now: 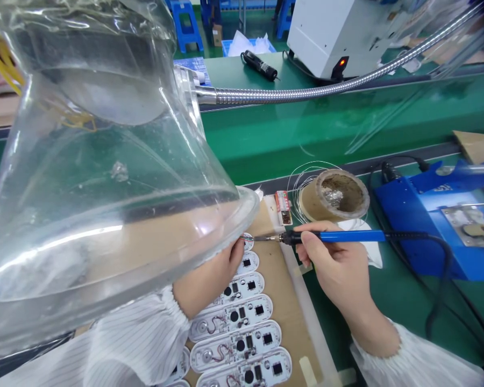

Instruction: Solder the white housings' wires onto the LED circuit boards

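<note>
Right hand clamped on blue-handled iron, metal tip at white oval board. Left hand pinching thin wire beneath clear plastic hood, fingers together.

one head-worn view looks forward and down, close over the green worktop, towards its far edge.
</note>
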### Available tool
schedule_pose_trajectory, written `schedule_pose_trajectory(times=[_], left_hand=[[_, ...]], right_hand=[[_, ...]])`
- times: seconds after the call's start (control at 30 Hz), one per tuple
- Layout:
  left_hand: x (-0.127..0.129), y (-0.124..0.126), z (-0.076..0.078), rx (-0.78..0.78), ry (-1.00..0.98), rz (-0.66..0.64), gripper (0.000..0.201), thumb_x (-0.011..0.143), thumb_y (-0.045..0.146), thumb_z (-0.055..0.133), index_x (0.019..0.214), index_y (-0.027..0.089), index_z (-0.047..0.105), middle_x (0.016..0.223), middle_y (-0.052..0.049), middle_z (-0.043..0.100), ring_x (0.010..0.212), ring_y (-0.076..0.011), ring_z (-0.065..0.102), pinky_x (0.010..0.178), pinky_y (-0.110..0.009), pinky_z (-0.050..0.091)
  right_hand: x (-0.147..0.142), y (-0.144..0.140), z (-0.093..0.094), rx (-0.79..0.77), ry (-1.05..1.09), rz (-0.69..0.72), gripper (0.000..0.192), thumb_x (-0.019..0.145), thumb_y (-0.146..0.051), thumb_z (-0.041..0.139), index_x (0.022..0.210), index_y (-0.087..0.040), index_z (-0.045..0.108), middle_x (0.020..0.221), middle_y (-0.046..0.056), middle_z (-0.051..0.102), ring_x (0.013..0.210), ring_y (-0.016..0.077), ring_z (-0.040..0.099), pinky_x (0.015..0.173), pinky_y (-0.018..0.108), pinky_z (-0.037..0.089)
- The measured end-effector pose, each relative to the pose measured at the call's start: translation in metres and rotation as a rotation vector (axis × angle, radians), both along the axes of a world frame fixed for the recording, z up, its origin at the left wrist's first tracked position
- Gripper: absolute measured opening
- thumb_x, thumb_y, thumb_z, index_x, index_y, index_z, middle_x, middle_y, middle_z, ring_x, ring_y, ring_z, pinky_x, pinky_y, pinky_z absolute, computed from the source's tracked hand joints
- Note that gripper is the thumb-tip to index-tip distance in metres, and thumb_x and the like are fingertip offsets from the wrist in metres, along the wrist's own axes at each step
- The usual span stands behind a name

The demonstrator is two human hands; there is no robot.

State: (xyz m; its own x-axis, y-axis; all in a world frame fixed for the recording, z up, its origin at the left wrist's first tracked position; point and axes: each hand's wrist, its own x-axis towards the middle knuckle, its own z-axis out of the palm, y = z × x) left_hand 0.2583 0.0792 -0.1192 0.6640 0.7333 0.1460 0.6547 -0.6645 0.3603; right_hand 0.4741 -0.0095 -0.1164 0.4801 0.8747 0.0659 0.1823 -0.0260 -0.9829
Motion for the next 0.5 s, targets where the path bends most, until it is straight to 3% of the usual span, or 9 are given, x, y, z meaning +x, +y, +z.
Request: schedule_pose_trajectory(times=[0.17,0.5], left_hand=[[0.001,-0.001,0.002,-0.017,-0.001,0.006,0.033,0.091,0.016,0.073,0.120,0.030,0.070,0.153,-0.011,0.058,0.143,-0.0388,0.057,0.108,-0.062,0.060],[0.001,0.000,0.003,-0.020,-0.005,0.001,0.029,0.092,0.011,0.068,0.116,0.026,0.071,0.154,-0.013,0.057,0.144,-0.0371,0.056,0.110,-0.059,0.059]], right_hand=[[0.000,0.000,-0.002,-0.004,-0.002,-0.003,0.010,0.095,-0.028,0.070,0.092,-0.021,0.077,0.060,-0.002,0.065,0.048,0.0130,0.056,0.047,0.024,0.044],[-0.005,0.001,0.008,-0.081,0.029,-0.041,0.015,0.097,-0.034,0.070,0.090,-0.021,0.075,0.058,-0.003,0.063,0.048,0.0130,0.055,0.048,0.025,0.044]])
